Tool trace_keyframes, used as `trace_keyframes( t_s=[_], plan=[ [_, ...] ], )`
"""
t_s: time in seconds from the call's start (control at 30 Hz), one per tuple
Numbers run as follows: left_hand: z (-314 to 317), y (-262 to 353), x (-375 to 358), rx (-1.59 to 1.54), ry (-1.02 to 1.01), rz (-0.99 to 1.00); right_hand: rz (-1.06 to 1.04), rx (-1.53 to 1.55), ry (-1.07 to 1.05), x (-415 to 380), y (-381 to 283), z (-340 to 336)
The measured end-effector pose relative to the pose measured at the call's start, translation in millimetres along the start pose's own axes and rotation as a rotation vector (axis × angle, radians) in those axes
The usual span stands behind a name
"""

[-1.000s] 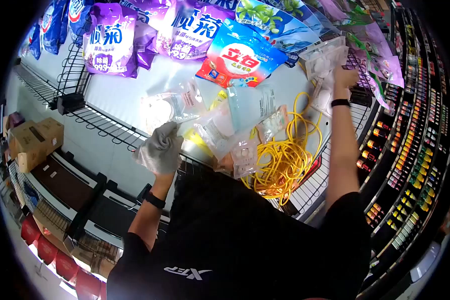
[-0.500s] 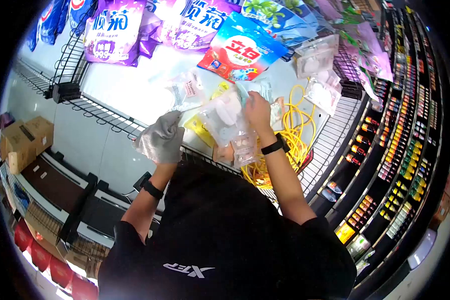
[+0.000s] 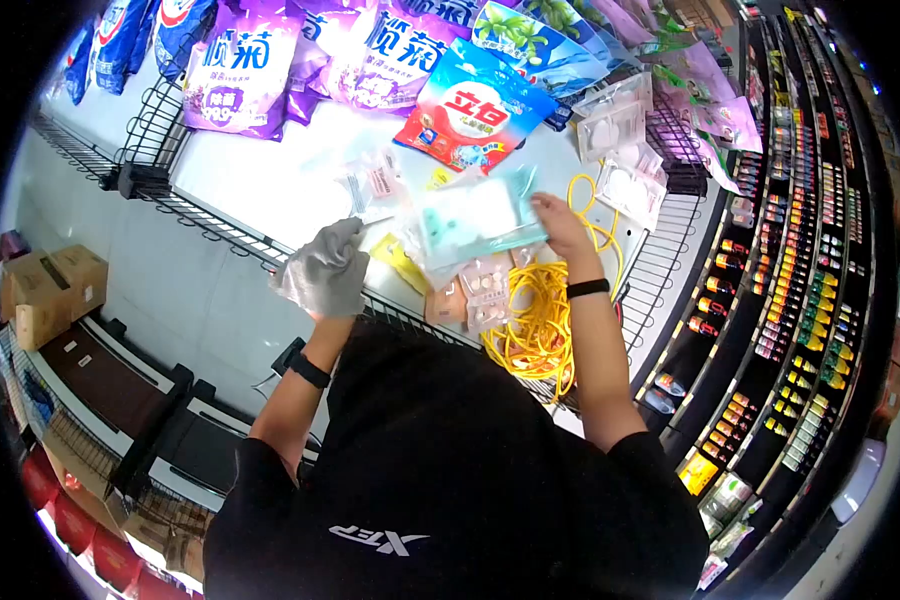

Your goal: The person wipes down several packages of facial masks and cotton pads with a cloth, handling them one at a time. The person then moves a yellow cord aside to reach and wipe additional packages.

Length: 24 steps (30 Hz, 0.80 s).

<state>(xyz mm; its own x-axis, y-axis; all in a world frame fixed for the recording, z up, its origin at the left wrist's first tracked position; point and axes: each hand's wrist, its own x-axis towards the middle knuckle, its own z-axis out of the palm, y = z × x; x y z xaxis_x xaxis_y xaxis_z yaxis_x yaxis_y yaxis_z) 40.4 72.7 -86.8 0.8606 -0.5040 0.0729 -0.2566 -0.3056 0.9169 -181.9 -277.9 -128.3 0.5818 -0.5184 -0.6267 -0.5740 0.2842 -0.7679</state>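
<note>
My left hand is covered by a grey cloth, its fingers hidden under or within the fabric. On the right, my right hand pinches the edge of a clear and teal packet, which lies over other small clear packets. A yellow packet shows just left of it. Below the teal packet are a clear packet with small round pieces and an orange-brown packet. A white packet with printing rests to the upper left.
Purple detergent bags and a red-and-blue bag stand along the far side. A yellow cord lies coiled near my right forearm. Wire rack edging borders the surface. Shelves of bottles rise at the right; cardboard boxes sit at the left.
My right hand has moved right and now holds the teal packet, which has come into view over the clear packets. The cloth-covered left hand has barely moved. The view has shifted slightly.
</note>
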Motion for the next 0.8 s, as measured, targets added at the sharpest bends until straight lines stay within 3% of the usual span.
trace_keyframes(
  t_s=[0.03,0.13,0.23,0.33,0.4,0.43,0.5,0.57,0.63,0.7,0.77,0.8],
  plan=[
    [-1,4,2,0.008,0.002,0.002,0.066,-0.351,-0.008,13,6,7],
    [-2,9,1,0.016,0.033,0.000,0.028,-0.097,0.007,49,39,18],
    [-7,28,5,0.172,0.034,0.022,0.036,-0.062,0.021,89,59,31],
    [-4,31,7,0.216,0.045,0.027,0.023,-0.229,-0.026,14,-34,80],
    [0,27,8,0.088,0.061,-0.001,-0.057,-0.150,-0.035,17,-38,74],
    [2,25,8,0.042,0.065,-0.012,-0.092,-0.110,-0.043,17,-36,68],
    [4,25,8,0.026,0.057,-0.027,-0.216,-0.358,0.021,33,-24,38],
    [2,32,9,0.096,0.045,-0.021,-0.299,-0.454,0.029,17,-69,13],
    [0,40,14,0.164,0.035,-0.006,-0.315,-0.654,-0.003,21,-102,-33],
    [9,26,10,-0.011,0.061,-0.100,-0.254,-0.715,0.023,45,-114,-99],
    [13,29,10,-0.049,0.092,-0.133,-0.524,-0.843,0.335,59,-124,-154],
    [19,4,7,-0.126,0.112,-0.048,-0.528,-1.234,0.629,55,-140,-172]
  ],
)
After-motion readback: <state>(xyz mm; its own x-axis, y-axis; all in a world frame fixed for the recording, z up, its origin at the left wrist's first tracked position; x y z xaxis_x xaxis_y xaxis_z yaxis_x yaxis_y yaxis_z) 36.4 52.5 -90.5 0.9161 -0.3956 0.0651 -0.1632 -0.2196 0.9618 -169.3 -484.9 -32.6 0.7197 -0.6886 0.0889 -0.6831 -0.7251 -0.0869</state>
